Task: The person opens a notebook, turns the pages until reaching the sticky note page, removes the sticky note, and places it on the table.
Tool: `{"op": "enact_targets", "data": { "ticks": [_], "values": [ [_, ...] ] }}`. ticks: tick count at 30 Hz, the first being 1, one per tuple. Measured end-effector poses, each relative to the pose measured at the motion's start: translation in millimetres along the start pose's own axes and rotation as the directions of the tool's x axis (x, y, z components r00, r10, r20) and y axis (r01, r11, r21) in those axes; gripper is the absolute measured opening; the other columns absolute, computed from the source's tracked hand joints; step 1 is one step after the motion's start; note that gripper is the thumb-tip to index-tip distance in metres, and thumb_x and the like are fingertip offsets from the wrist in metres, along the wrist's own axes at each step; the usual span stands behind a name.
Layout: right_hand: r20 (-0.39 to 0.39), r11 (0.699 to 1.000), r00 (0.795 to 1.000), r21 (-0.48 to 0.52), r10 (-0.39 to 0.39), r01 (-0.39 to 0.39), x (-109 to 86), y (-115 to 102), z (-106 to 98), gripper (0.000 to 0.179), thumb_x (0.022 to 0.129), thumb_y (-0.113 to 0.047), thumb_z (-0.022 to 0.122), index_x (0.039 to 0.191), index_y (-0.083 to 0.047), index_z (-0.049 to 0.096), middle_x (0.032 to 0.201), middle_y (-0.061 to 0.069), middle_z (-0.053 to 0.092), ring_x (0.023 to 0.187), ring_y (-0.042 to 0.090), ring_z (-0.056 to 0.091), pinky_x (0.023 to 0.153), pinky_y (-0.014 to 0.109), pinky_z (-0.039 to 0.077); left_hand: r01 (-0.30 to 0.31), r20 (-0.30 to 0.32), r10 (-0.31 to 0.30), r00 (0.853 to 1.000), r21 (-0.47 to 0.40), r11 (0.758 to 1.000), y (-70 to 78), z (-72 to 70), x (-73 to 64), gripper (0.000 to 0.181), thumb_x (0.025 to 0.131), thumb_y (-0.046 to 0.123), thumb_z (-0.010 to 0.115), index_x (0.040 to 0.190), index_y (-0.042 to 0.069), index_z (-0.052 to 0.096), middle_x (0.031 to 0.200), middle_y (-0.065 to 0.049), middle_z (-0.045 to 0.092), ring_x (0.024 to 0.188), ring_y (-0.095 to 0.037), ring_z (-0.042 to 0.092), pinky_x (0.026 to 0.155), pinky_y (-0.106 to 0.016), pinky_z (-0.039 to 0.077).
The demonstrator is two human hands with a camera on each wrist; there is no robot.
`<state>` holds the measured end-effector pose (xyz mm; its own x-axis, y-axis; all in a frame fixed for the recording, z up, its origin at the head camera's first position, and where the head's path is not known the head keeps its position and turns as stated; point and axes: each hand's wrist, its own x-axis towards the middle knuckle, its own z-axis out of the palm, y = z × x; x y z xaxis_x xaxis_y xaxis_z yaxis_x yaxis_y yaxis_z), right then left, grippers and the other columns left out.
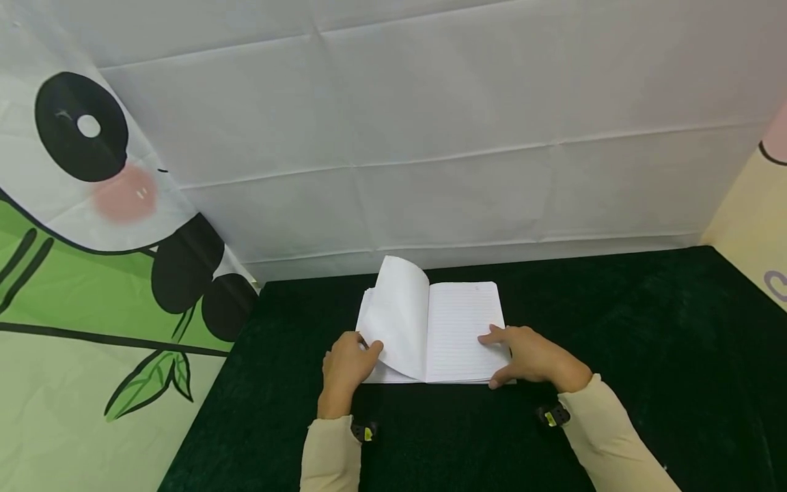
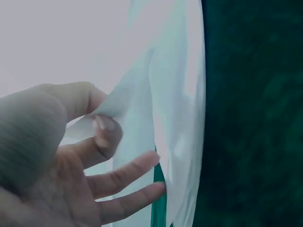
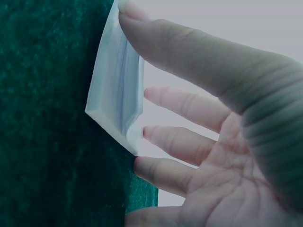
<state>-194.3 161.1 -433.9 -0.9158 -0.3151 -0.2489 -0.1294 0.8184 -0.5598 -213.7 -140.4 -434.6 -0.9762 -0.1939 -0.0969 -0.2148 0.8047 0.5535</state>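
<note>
A notebook with lined white pages [image 1: 464, 331] lies spread on the dark green cloth. Its left-hand page [image 1: 399, 321] is lifted and curls up at the far corner. My left hand [image 1: 347, 365] pinches this page's edge between thumb and index finger; in the left wrist view the other fingers [image 2: 125, 177] extend beside the sheets. At the notebook's right side is my right hand [image 1: 531, 355], fingers spread and fairly straight. In the right wrist view its thumb [image 3: 184, 52] lies at the edge of the page stack [image 3: 118, 94], with fingertips touching near the side.
Dark green cloth [image 1: 615, 328] covers the table around the notebook. A creased white sheet [image 1: 430, 137] hangs behind it. At the left stands a printed cartoon backdrop [image 1: 123, 273], with a yellowish panel [image 1: 747, 225] at the right. Small dark devices sit at both wrists.
</note>
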Motion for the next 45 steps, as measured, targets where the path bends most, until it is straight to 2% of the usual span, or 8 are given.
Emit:
{"op": "enact_targets", "data": {
  "ticks": [4,8,17,25,29,36,42,45],
  "values": [
    [0.004,1.000,1.000,0.009,0.003,-0.003,0.7,1,-3,0.079,0.070,-0.026,0.089,0.142,-0.014,0.057,0.160,0.024,0.035,0.146,0.050,0.033,0.116,0.066,0.031,-0.004,0.025,0.004,1.000,0.014,1.000,-4.8,-6.4,1.6,0.026,0.092,0.026,0.063,0.092,0.001,0.066,0.089,-0.015,0.064,0.077,-0.024,0.057,0.069,-0.037,0.045],
    [0.003,1.000,1.000,0.015,0.003,-0.003,1.2,3,-6,0.076,0.072,-0.027,0.089,0.140,-0.013,0.059,0.159,0.025,0.037,0.146,0.050,0.034,0.116,0.065,0.032,-0.014,0.016,0.013,1.000,0.037,0.999,-7.8,-9.3,1.6,0.024,0.092,0.026,0.063,0.081,0.005,0.063,0.073,-0.009,0.057,0.069,-0.021,0.053,0.061,-0.030,0.039],
    [0.014,1.000,1.000,-0.004,-0.006,0.006,2.8,5,-12,0.074,0.073,-0.030,0.087,0.140,-0.014,0.060,0.159,0.025,0.038,0.145,0.050,0.036,0.115,0.065,0.033,-0.011,-0.023,0.014,1.000,0.104,0.994,-13.9,-15.5,3.0,0.035,0.093,0.026,0.063,0.064,0.007,0.056,0.070,-0.009,0.052,0.070,-0.022,0.050,0.069,-0.036,0.039],
    [0.010,1.000,1.000,0.003,-0.030,0.030,0.3,6,-13,0.074,0.074,-0.025,0.087,0.140,-0.011,0.058,0.159,0.025,0.038,0.146,0.048,0.036,0.116,0.064,0.032,-0.033,-0.050,0.040,0.998,0.136,0.990,-16.4,-15.0,3.0,0.030,0.089,0.020,0.067,0.064,0.008,0.059,0.076,-0.010,0.053,0.074,-0.023,0.051,0.075,-0.043,0.042],
    [0.011,1.000,1.000,0.006,-0.028,0.028,0.6,6,-13,0.078,0.072,-0.022,0.088,0.142,-0.010,0.057,0.159,0.024,0.037,0.146,0.048,0.035,0.117,0.064,0.032,-0.026,-0.052,0.034,0.998,0.144,0.989,-17.3,-13.7,1.9,0.027,0.089,0.019,0.069,0.066,0.007,0.060,0.088,-0.015,0.057,0.082,-0.028,0.054,0.087,-0.054,0.044],
    [0.022,1.000,0.999,0.001,-0.028,0.028,1.3,7,-12,0.072,0.074,-0.020,0.086,0.141,-0.013,0.058,0.160,0.023,0.037,0.147,0.048,0.035,0.117,0.064,0.032,0.002,-0.032,0.001,0.999,0.089,0.996,-18.5,-12.8,1.5,0.023,0.087,0.014,0.071,0.068,0.005,0.061,0.141,-0.025,0.054,0.113,-0.040,0.054,0.095,-0.055,0.047],
    [0.026,0.999,0.999,0.008,-0.034,0.034,0.5,8,-12,0.071,0.074,-0.016,0.086,0.140,-0.014,0.059,0.161,0.022,0.036,0.148,0.047,0.033,0.117,0.064,0.031,-0.015,-0.032,0.018,0.999,0.082,0.997,-16.8,-9.2,3.0,0.009,0.085,0.006,0.071,0.089,0.005,0.062,0.153,-0.027,0.041,0.123,-0.044,0.049,0.103,-0.061,0.045],
    [0.027,0.999,0.999,0.003,-0.036,0.036,0.4,9,-13,0.072,0.074,-0.017,0.085,0.141,-0.014,0.058,0.161,0.022,0.036,0.148,0.048,0.033,0.117,0.064,0.031,-0.058,-0.018,0.060,0.998,0.092,0.994,-12.1,-6.0,3.6,0.018,0.084,-0.001,0.068,0.100,0.006,0.062,0.158,-0.024,0.036,0.133,-0.047,0.045,0.112,-0.065,0.037]
  ]
}}
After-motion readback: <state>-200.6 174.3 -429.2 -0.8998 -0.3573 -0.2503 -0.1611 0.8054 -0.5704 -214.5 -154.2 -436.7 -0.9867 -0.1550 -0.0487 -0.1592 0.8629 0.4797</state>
